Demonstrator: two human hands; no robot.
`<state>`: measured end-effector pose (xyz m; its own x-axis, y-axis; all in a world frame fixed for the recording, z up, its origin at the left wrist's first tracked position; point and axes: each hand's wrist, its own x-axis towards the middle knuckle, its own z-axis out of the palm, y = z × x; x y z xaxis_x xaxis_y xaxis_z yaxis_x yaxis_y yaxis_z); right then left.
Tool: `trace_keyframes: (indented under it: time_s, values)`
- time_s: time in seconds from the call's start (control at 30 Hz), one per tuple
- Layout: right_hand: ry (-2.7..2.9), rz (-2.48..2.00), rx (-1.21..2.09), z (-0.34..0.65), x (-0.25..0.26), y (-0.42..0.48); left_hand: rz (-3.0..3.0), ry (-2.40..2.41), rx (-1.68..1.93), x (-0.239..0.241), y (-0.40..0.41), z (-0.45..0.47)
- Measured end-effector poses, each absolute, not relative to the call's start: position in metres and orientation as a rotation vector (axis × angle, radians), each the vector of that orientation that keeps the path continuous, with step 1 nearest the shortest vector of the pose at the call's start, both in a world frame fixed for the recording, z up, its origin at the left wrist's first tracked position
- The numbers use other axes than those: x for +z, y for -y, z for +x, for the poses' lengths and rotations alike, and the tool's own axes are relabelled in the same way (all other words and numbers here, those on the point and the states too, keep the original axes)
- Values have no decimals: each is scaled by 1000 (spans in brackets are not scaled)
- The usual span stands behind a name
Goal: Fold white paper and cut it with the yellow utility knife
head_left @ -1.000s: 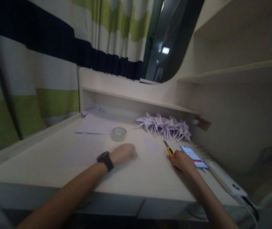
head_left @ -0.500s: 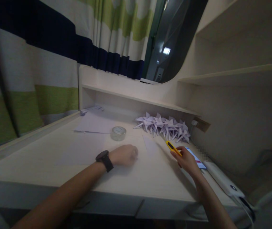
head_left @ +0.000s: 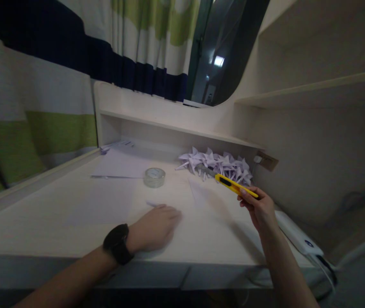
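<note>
- The right hand [head_left: 261,207] pinched the yellow cutter [head_left: 230,183] between closed fingertips, blade [head_left: 207,170] pointing away.
- The left hand [head_left: 153,226] had partly curled fingers, any hold unclear.
- Beyond them sat the tape roll [head_left: 154,178]; past the right fingers, paper pinwheels [head_left: 222,161].

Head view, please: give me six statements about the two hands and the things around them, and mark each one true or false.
1. The right hand holds a slim yellow utility knife. True.
2. That knife is fully retracted. False: its grey metal blade sticks out.
3. A round roll of clear tape lies on the white desk, apart from the left hand. True.
4. The tape lies to the right of the knife. False: it lies to the left.
5. White folded-paper pinwheels are bunched toward the back of the desk. True.
6. The left hand's wrist is bare. False: it wears a round-faced black wristwatch.
</note>
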<state>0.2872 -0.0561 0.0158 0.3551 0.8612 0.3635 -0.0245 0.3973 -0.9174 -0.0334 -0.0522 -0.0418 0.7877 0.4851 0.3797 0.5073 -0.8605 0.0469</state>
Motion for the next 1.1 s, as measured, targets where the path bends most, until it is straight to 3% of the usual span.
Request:
trace_keyframes:
  time_s: [0.2,0.4,0.53,0.83,1.1]
  values:
    - [890,-819,703,276,24,41,-2952,812,-595,-42,52,-36]
    - [803,-630,1016,269,47,11,-2973,834,-554,-38,41,-32]
    - [822,-615,1040,267,50,-9,-3083,931,-580,-27,22,-32]
    - [1095,-844,902,272,25,-17,-2793,1501,-1447,11,-18,-38]
    - [1170,-905,930,260,23,-14,-3120,1510,-1515,13,-34,-24]
